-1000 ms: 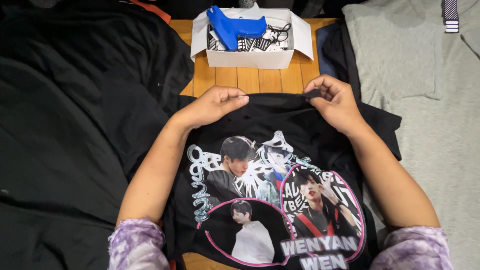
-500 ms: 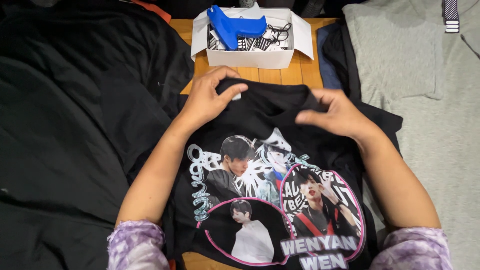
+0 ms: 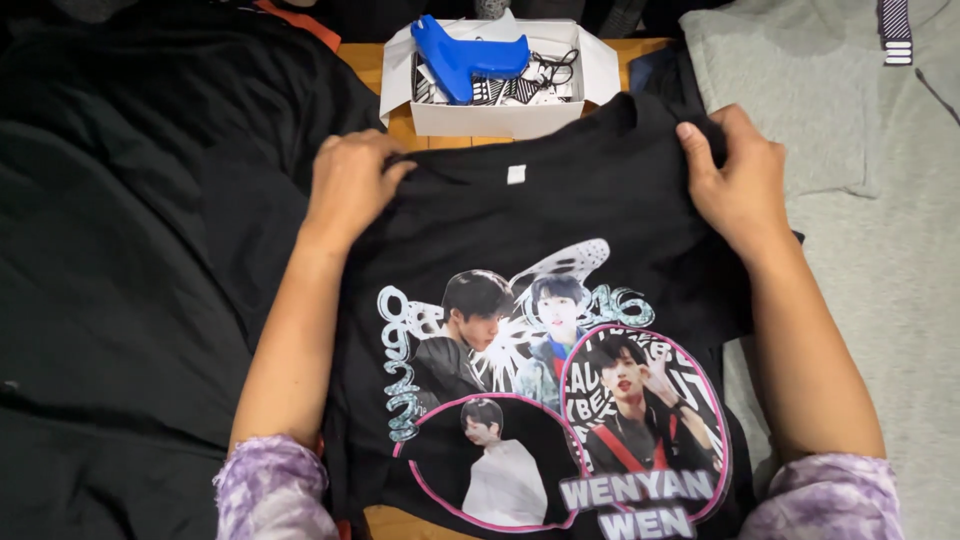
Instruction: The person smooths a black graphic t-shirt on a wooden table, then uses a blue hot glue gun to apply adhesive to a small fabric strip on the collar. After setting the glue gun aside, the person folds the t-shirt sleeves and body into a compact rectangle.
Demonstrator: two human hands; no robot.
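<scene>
Clearly soft and light, the black printed T-shirt (image 3: 560,300) hangs limp; left hand (image 3: 350,185) and right hand (image 3: 735,175) pinch its shoulders at ten and two o'clock.

A small white cardboard box (image 3: 500,112) stands open at the far middle of the wooden table, its flaps folded outward to left and right. Inside it lies a blue plastic tagging gun (image 3: 462,58), tilted with its handle toward the left, on top of a heap of black-and-white tags (image 3: 520,88); a thin black cord loops at the right end, though it is hard to tell what it belongs to. Just in front of the box, on the inside neck of the black shirt, sits a small square white label (image 3: 516,174). At the far right, on the grey garment, hangs a narrow black-and-white striped label (image 3: 896,30).
</scene>
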